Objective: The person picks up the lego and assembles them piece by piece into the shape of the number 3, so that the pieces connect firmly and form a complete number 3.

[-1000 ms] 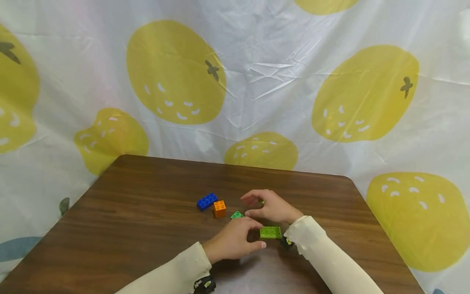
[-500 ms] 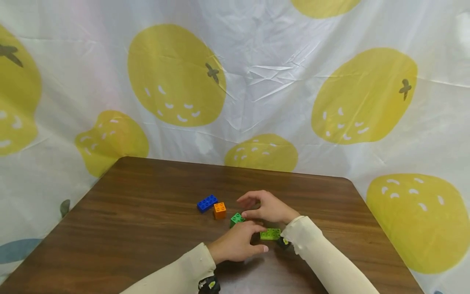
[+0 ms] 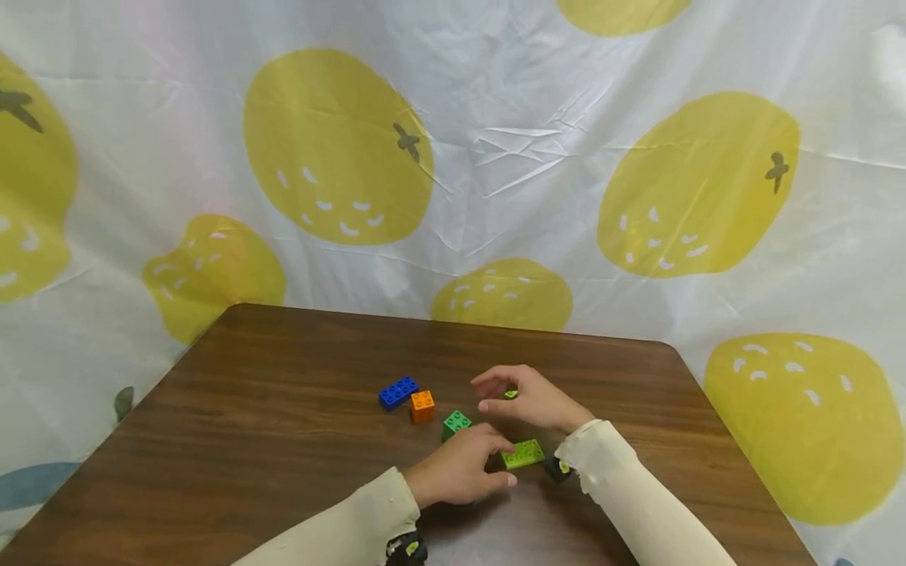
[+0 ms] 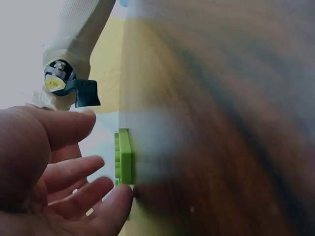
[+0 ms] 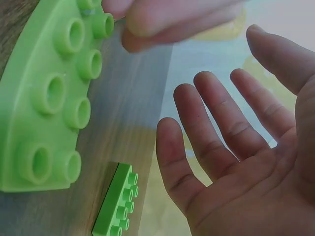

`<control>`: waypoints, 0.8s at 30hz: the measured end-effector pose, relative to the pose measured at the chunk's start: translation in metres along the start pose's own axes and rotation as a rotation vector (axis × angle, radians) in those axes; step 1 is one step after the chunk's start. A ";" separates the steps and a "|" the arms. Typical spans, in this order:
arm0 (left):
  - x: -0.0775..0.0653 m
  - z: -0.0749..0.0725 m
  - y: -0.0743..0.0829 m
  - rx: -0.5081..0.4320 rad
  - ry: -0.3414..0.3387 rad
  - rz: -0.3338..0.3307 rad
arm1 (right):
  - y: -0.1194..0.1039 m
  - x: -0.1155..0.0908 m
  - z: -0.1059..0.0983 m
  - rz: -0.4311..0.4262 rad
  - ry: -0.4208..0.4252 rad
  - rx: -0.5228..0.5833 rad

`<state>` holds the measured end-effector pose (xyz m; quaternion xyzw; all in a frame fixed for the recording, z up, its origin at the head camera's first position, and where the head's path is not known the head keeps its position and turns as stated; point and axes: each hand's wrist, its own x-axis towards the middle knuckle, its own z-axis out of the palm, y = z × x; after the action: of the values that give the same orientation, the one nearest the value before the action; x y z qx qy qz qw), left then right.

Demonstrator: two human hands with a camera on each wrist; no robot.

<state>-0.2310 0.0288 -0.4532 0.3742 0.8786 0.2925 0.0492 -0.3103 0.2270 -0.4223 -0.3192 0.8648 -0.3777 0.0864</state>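
Five bricks seen on the desk (image 3: 311,440), studs up; none joined or stacked. Lime brick (image 3: 523,454) is lying flat just beyond the left hand (image 3: 467,465); contact with its fingertips can't be confirmed. Second lime brick (image 3: 511,394) is mostly hidden behind the right hand (image 3: 534,401) in the head view, but is seen resting on the desk from the right wrist. Fingers of both hands are spread and loosely bent; nothing gripped by either. Green brick (image 3: 456,425) is partly covered by the left hand; orange brick (image 3: 422,406) and blue brick (image 3: 399,393) are set just beside each other, farther left. Progress, judged: blue, orange and green look settled; the lime pair, within the hands' span, looks like the unfinished part.
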 end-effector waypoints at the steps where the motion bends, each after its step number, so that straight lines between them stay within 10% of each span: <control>1: 0.001 0.001 0.000 0.000 0.008 -0.005 | 0.000 -0.001 0.000 0.000 0.002 0.001; 10: 0.016 0.011 -0.004 -0.168 0.082 -0.131 | 0.001 -0.005 -0.005 -0.005 0.031 0.033; 24: 0.021 0.014 0.006 0.008 0.119 -0.135 | -0.002 -0.003 -0.002 -0.041 0.040 0.045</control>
<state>-0.2378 0.0527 -0.4587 0.2963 0.9044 0.3066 0.0152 -0.3078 0.2288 -0.4194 -0.3272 0.8510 -0.4051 0.0687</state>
